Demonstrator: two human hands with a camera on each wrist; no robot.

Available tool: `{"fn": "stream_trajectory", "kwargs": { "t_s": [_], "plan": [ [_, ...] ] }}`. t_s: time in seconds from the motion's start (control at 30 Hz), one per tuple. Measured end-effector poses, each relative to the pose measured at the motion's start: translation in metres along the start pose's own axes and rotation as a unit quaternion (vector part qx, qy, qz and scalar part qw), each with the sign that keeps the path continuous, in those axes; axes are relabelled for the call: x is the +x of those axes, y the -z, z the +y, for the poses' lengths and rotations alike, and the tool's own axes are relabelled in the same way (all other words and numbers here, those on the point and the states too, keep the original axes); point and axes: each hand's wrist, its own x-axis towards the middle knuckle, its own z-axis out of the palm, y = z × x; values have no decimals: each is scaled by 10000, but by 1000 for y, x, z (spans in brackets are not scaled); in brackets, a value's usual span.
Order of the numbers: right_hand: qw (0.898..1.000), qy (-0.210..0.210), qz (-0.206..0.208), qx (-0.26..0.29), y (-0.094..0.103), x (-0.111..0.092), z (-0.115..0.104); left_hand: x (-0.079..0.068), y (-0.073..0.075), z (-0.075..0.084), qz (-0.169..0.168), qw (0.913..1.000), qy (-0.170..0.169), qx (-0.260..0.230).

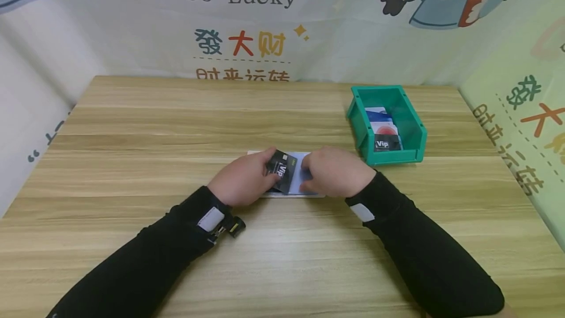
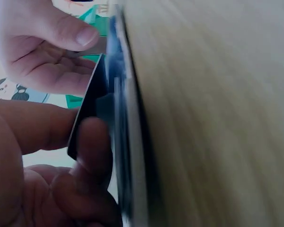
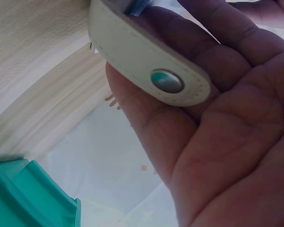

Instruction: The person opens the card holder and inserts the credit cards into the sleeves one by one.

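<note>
A black "Vip" card [image 1: 286,168] is pinched between the thumb and fingers of my left hand [image 1: 240,178], tilted over a card holder [image 1: 301,180]. The card holder lies open on the table, with a pale cover and bluish clear sleeves. At its right end, my right hand [image 1: 340,172] holds it with thumb and curled fingers. In the right wrist view, its cream strap [image 3: 128,61] with a metal snap [image 3: 167,81] juts out between thumb and fingers. Seen edge-on in the left wrist view, the card [image 2: 87,111] leans against the sleeves.
To the right behind my right hand, a green bin [image 1: 388,158] holds several cards [image 1: 383,129], a black "Vip" one at the front. A printed cloth [image 1: 247,18] hangs behind the wooden table [image 1: 176,121] and along its sides.
</note>
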Motion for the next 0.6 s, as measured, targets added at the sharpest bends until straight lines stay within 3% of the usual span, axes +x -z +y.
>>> {"fn": "stream_trajectory", "kwargs": {
  "t_s": [0.27, 0.6],
  "plan": [
    [9998, -6, 6, 217, 1, 1, 1, -2, 2, 3, -280, 9995, -22, 132],
    [9996, -37, -3, 262, 1, 1, 3, 3, -4, 6, -27, 9989, 15, 468]
  ]
}}
